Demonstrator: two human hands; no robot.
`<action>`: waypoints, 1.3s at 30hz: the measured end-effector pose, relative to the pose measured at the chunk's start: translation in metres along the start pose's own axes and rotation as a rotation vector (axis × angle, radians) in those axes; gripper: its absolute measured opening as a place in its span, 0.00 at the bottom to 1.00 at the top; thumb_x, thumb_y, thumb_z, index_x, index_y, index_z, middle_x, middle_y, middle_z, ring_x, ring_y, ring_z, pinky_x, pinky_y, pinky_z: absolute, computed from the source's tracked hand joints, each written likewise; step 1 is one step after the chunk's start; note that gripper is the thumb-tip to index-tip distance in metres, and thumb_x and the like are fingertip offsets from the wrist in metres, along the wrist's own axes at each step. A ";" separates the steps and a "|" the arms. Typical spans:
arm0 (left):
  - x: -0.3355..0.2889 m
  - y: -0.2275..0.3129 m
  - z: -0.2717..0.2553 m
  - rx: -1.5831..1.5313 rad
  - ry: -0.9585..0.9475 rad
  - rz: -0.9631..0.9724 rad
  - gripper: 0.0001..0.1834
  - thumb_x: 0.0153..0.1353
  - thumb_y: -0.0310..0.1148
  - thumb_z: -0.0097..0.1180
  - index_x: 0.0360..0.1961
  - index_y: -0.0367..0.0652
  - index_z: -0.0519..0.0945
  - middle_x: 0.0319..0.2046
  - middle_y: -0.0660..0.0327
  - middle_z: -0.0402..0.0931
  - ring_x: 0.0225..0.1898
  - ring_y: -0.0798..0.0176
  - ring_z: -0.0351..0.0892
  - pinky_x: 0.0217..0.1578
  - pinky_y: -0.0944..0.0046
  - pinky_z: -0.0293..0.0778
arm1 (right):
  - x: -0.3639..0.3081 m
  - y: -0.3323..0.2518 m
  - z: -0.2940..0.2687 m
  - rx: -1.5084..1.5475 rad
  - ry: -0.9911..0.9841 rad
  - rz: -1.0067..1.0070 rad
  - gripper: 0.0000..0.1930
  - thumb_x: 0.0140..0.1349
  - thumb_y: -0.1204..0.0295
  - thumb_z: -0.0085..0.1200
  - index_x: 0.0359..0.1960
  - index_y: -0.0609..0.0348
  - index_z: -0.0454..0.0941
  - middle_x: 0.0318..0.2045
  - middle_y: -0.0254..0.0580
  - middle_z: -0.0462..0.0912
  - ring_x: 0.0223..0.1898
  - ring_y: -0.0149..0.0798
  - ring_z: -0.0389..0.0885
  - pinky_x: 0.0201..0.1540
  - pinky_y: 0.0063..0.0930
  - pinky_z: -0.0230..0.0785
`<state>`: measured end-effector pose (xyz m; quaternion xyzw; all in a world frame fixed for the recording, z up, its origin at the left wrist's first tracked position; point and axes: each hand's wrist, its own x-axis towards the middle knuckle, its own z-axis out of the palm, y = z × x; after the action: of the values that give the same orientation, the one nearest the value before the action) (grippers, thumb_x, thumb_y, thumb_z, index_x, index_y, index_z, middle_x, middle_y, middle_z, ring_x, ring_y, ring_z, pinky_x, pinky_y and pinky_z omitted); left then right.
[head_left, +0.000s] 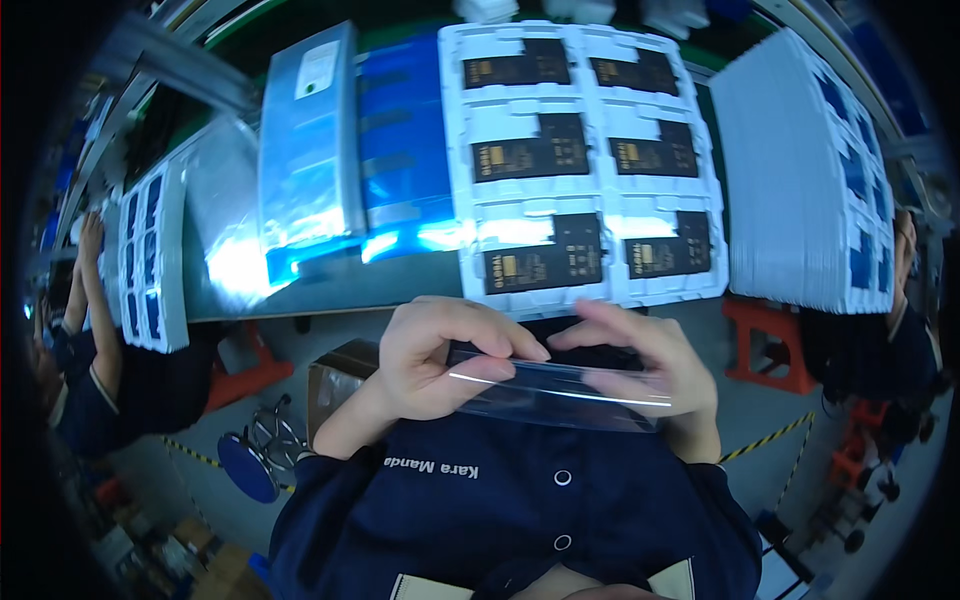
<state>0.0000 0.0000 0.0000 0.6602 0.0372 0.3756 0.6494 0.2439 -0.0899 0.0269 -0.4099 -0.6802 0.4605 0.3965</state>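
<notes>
In front of my chest, a strip of clear plastic film (pixel 560 398) stretches between my hands, its surface catching the light. My left hand (pixel 430 355) pinches the film's left end between thumb and fingers. At the other end, my right hand (pixel 665 360) has its thumb and fingers apart; the thumb shows through the film, and the film lies against the hand. Just beyond my hands, on the table, a white moulded tray (pixel 588 190) holds several flat black battery packs (pixel 541 255) with gold print, each in its own compartment.
Left of the tray lie blue film sheets (pixel 405 140) and a shiny silvery box (pixel 310 160). A tall stack of white trays (pixel 790 190) stands at the right, a smaller stack (pixel 160 255) at the far left. Other people work at both sides. A blue round stool (pixel 248 467) stands below left.
</notes>
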 end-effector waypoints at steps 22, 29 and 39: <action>0.001 0.016 0.000 -0.009 0.507 -0.443 0.09 0.51 0.23 0.64 0.34 0.34 0.81 0.32 0.55 0.81 0.34 0.63 0.80 0.37 0.68 0.72 | 0.049 0.025 0.005 -0.033 0.150 -0.165 0.08 0.49 0.80 0.64 0.32 0.69 0.81 0.33 0.48 0.83 0.33 0.36 0.81 0.37 0.24 0.71; -0.008 0.004 -0.007 0.570 0.320 -0.102 0.15 0.43 0.36 0.72 0.20 0.36 0.81 0.18 0.57 0.78 0.19 0.61 0.76 0.22 0.68 0.68 | 0.031 0.022 0.021 0.149 0.355 0.024 0.09 0.45 0.81 0.65 0.31 0.67 0.83 0.34 0.48 0.83 0.35 0.38 0.82 0.38 0.26 0.72; -0.017 0.004 -0.025 1.039 0.084 0.039 0.15 0.38 0.36 0.74 0.18 0.41 0.79 0.09 0.67 0.67 0.12 0.67 0.67 0.17 0.69 0.58 | 0.028 0.032 -0.005 0.469 0.754 0.125 0.07 0.58 0.81 0.54 0.38 0.69 0.78 0.34 0.45 0.81 0.31 0.31 0.79 0.33 0.22 0.72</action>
<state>-0.0278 0.0107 -0.0074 0.8802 0.2325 0.3459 0.2268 0.2448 -0.0548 0.0025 -0.4884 -0.3393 0.4437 0.6704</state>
